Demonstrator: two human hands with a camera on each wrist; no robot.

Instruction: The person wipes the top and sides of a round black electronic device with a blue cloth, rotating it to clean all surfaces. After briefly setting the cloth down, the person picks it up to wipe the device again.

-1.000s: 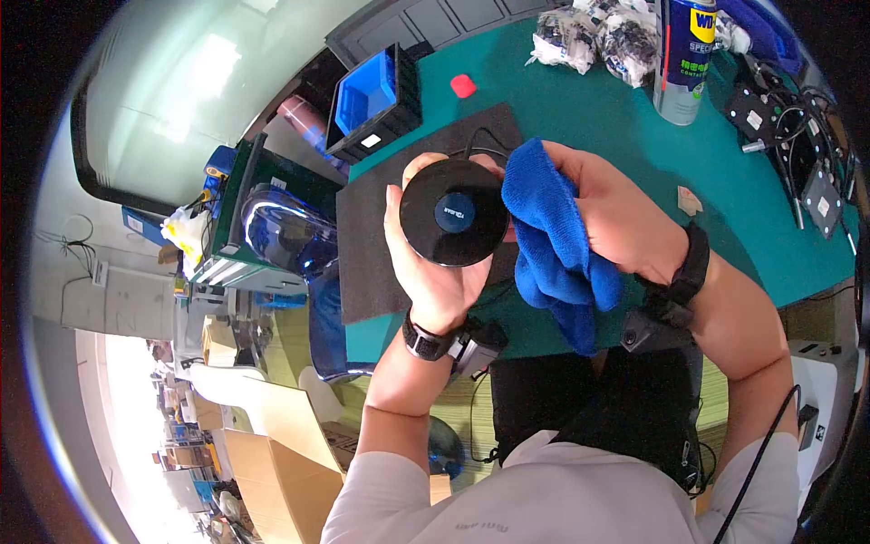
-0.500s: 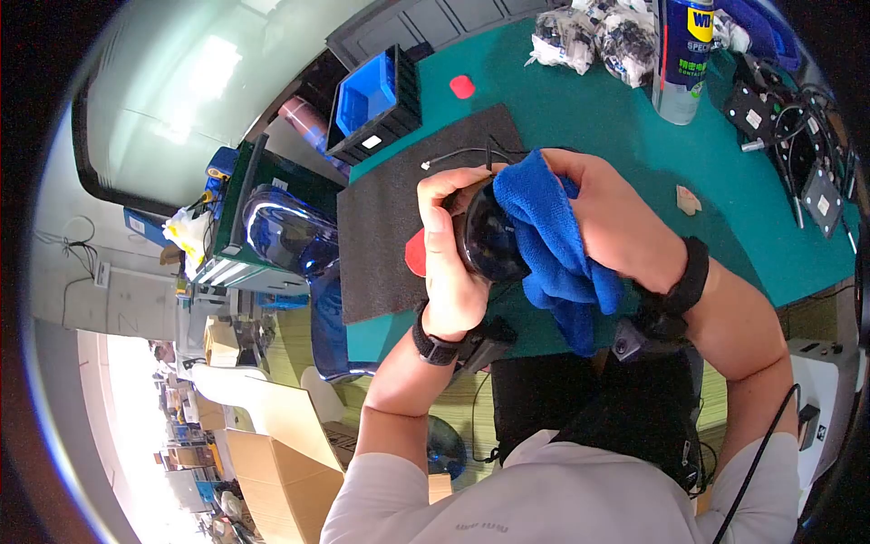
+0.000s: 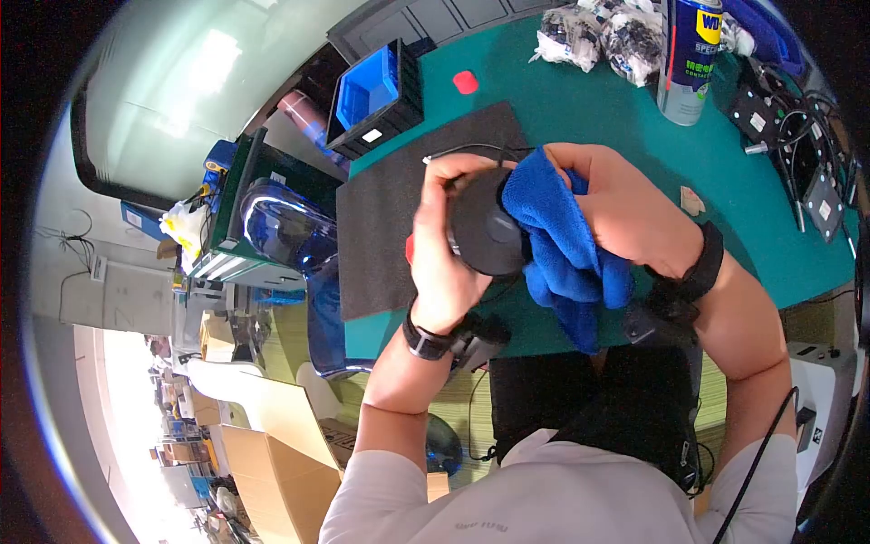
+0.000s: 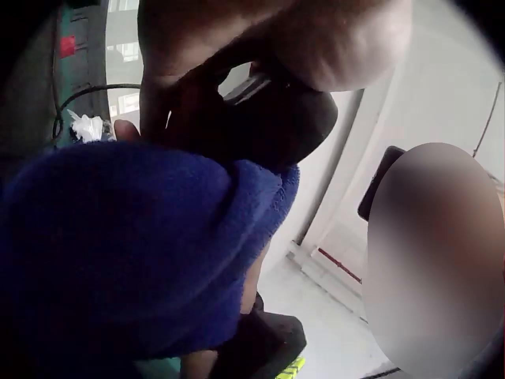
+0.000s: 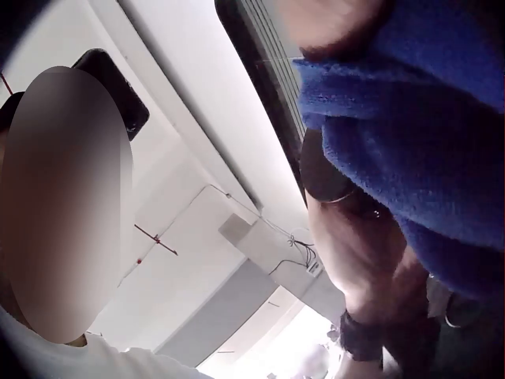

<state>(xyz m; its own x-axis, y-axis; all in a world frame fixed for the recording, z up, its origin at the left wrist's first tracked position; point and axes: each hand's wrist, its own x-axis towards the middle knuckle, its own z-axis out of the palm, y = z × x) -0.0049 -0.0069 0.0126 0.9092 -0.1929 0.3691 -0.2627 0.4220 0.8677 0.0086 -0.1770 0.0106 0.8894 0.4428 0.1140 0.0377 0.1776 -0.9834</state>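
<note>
Over the green table, my left hand (image 3: 441, 263) grips a black round device (image 3: 487, 231) by its edge, with the device tilted. My right hand (image 3: 639, 213) bunches a blue towelling cloth (image 3: 557, 231), which laps over the device's right edge and hangs down in folds. A thin black cable (image 3: 471, 147) runs from behind the device. In the left wrist view the cloth (image 4: 134, 245) fills the lower left, below the dark device. The right wrist view shows the cloth (image 5: 418, 142) covering most of the device (image 5: 325, 174), leaving a dark curved part visible.
A dark grey mat (image 3: 381, 236) lies beneath the hands, with a small red object (image 3: 410, 249) partly hidden behind the left one. Farther back are a black and blue bin (image 3: 376, 100), a red piece (image 3: 465, 82), a spray can (image 3: 686, 72), wrapped bundles (image 3: 569, 41) and cabled parts (image 3: 797, 136).
The device's round face, first turned up with its label showing, has tipped toward the cloth and then partly back. The cloth now overlaps its edge. A red object shows behind the left hand.
</note>
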